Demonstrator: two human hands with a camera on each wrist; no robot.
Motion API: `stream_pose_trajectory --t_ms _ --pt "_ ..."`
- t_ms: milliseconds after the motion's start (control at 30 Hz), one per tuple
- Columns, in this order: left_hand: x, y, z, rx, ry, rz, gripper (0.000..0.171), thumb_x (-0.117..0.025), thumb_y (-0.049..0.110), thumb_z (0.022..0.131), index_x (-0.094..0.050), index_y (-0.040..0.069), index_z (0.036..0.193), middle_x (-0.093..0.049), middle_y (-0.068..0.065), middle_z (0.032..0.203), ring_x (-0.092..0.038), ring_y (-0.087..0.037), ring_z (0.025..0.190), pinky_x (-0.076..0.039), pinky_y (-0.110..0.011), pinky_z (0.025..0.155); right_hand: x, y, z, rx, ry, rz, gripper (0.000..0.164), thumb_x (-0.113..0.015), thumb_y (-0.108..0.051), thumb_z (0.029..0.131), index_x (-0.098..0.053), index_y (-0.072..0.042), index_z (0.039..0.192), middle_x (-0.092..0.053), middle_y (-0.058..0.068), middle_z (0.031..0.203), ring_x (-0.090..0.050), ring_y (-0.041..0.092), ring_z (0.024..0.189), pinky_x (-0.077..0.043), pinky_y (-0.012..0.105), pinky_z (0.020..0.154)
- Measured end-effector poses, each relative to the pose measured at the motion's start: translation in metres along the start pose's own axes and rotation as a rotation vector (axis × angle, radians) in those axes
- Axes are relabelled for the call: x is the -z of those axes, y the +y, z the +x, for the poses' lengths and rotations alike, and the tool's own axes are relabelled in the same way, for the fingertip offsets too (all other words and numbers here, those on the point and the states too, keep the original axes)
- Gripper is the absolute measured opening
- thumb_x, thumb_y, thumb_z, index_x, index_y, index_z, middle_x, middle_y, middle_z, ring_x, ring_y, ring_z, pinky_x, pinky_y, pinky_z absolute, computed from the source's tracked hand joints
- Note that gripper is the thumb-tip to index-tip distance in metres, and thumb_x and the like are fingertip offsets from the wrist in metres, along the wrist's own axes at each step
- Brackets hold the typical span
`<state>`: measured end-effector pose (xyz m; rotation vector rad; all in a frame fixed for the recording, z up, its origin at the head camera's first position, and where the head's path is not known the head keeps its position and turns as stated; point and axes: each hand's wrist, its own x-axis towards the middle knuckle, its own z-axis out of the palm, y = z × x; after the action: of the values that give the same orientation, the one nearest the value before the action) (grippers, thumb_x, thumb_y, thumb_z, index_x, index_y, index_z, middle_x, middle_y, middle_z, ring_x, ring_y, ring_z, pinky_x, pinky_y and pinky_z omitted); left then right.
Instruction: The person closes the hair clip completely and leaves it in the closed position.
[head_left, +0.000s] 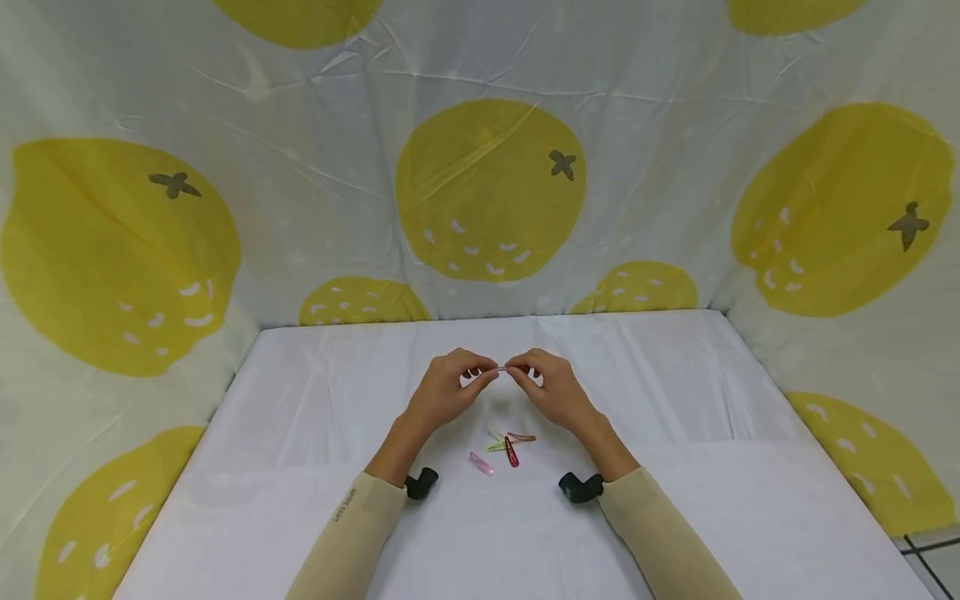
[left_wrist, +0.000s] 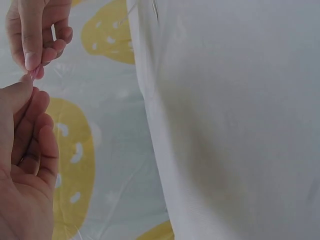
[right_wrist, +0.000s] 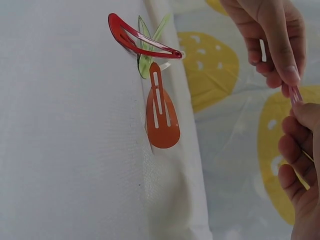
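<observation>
Both hands meet above the table and pinch a small pink hair clip [right_wrist: 295, 94] from its two ends, thumb against forefinger. My left hand [head_left: 444, 387] has one end; my right hand [head_left: 551, 387] has the other. Fingertips cover most of the clip. On the cloth below, nearer the body, lie several snap hair clips: a red one [right_wrist: 117, 31], an orange-brown one [right_wrist: 164, 135], green ones [right_wrist: 145, 65] partly under the red, and a pink one [head_left: 482, 464] a little apart to the left.
A white cloth [head_left: 300, 400] covers the table. Behind and on both sides hangs a pale curtain [head_left: 322, 192] printed with yellow lemons. A black wrist camera [head_left: 422, 483] sits on the left wrist, another black camera [head_left: 581, 488] on the right.
</observation>
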<state>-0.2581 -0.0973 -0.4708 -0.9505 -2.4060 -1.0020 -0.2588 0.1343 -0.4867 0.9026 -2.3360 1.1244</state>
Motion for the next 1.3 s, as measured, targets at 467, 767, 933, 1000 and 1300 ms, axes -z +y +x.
stream_pose_trajectory --t_ms 467,767,933,1000,1300 --pt "-0.0034 -0.0002 -0.0016 -0.041 0.044 -0.019 0.012 -0.078 0.023 0.093 -0.081 0.015 0.101 -0.077 0.004 0.091 -0.067 -0.01 0.081 -0.058 -0.029 0.073 0.0013 0.0018 -0.0035 0.02 0.009 0.006 0.011 -0.073 -0.013 0.096 -0.076 -0.014 0.107 -0.074 -0.003 0.096 -0.063 0.008 0.084 -0.056 0.035 0.071" --pt "-0.0032 -0.0016 -0.0029 -0.018 0.076 -0.023 0.01 -0.079 0.022 0.092 -0.081 0.016 0.099 -0.077 0.005 0.09 -0.064 -0.008 0.079 -0.057 -0.027 0.073 0.0004 -0.0005 -0.0016 0.023 0.006 0.018 0.011 -0.074 -0.014 0.096 -0.076 -0.014 0.107 -0.074 -0.003 0.097 -0.063 0.009 0.084 -0.056 0.034 0.072" --pt "-0.0006 0.0 -0.0024 -0.02 0.086 -0.028 0.009 -0.08 0.021 0.091 -0.081 0.015 0.098 -0.077 0.004 0.089 -0.064 -0.008 0.078 -0.057 -0.028 0.072 0.0021 -0.0017 -0.0006 0.034 0.016 0.016 0.012 -0.075 -0.014 0.095 -0.076 -0.015 0.107 -0.075 -0.003 0.098 -0.063 0.009 0.084 -0.056 0.034 0.073" --pt "0.0006 0.0012 -0.0029 -0.019 0.084 -0.035 0.009 -0.08 0.02 0.091 -0.081 0.014 0.098 -0.077 0.004 0.088 -0.064 -0.009 0.077 -0.058 -0.031 0.072 0.003 -0.0023 -0.0006 0.039 0.017 0.021 0.012 -0.076 -0.012 0.094 -0.076 -0.016 0.105 -0.075 -0.003 0.097 -0.063 0.009 0.083 -0.057 0.035 0.072" --pt "0.0009 0.0045 -0.0052 -0.002 0.071 -0.041 0.008 -0.079 0.019 0.092 -0.08 0.013 0.098 -0.077 0.002 0.089 -0.064 -0.01 0.078 -0.059 -0.034 0.071 0.0049 -0.0035 -0.003 0.032 -0.01 0.025 0.016 -0.077 -0.007 0.092 -0.074 -0.015 0.106 -0.074 -0.003 0.097 -0.061 0.009 0.083 -0.058 0.037 0.072"
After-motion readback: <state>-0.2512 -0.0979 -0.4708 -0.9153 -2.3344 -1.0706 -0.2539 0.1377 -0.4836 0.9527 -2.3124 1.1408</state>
